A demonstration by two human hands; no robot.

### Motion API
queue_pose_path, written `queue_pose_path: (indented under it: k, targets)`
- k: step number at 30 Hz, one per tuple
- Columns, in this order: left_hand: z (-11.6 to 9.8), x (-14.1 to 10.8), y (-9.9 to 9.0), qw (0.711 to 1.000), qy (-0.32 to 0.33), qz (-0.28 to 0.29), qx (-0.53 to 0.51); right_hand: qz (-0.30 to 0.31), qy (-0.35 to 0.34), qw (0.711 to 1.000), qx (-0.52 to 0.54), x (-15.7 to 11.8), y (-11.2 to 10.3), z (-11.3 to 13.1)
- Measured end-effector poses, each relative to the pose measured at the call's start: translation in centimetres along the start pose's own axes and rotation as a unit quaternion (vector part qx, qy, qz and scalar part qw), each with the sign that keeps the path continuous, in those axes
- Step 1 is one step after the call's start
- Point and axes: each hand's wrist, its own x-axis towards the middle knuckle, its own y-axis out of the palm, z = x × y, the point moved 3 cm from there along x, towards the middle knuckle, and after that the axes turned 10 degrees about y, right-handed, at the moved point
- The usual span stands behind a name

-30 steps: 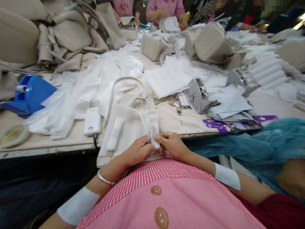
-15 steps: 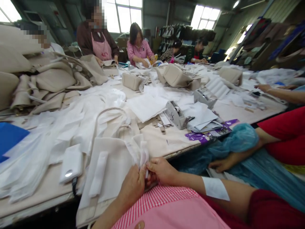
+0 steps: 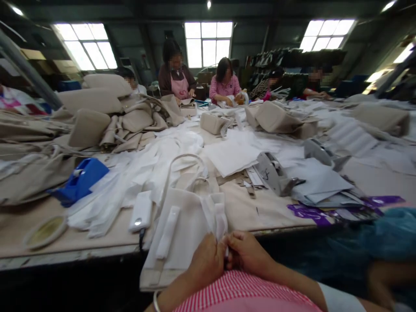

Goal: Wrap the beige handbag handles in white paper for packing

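A beige handbag lies at the table's front edge, mostly under a white sheet, its long handle looping away from me. On the sheet rests a narrow white folded strip. At the bag's right side, a white-wrapped strap runs down into my fingers. My left hand pinches its lower end, fingers closed. Pressed against it from the right, my right hand also closes on that end. The gripped tip is hidden between the fingers.
A white power bank with a cable lies left of the bag. Beyond are a blue tape dispenser, a tape roll, a grey tape dispenser, white sheets and heaped beige bags. Co-workers work across the table.
My view has swung left and levelled, so the table shifts rightward and the blue dispenser and tape roll come into sight. Both hands keep their closed hold at the strap end.
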Motion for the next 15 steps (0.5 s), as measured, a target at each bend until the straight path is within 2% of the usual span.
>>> queue_pose_path:
  k: [7, 8, 10, 11, 13, 15]
  targets:
    - [-0.3, -0.1, -0.2, 0.999, 0.006, -0.033, 0.022, 0.056, 0.029, 0.997, 0.035, -1.9, 0.6, 0.9]
    - [-0.3, -0.1, -0.2, 0.999, -0.004, -0.035, 0.024, 0.068, 0.024, 0.997, 0.009, -2.3, 0.5, 1.2]
    - [-0.4, -0.2, -0.1, 0.999, -0.025, -0.038, 0.023, 0.071, -0.007, 0.992, -0.106, -3.3, 0.1, 1.8]
    - [-0.4, -0.2, 0.1, 0.999, -0.028, -0.035, 0.022, 0.056, -0.036, 0.981, -0.183, -3.7, -0.1, 2.2]
    - [-0.5, -0.2, 0.3, 0.999, -0.026, -0.033, 0.013, -0.012, -0.09, 0.947, -0.308, -4.2, -0.8, 3.2]
    - [-0.6, -0.2, 0.4, 0.999, -0.022, -0.04, -0.004, -0.087, -0.112, 0.93, -0.34, -4.3, -1.3, 4.4]
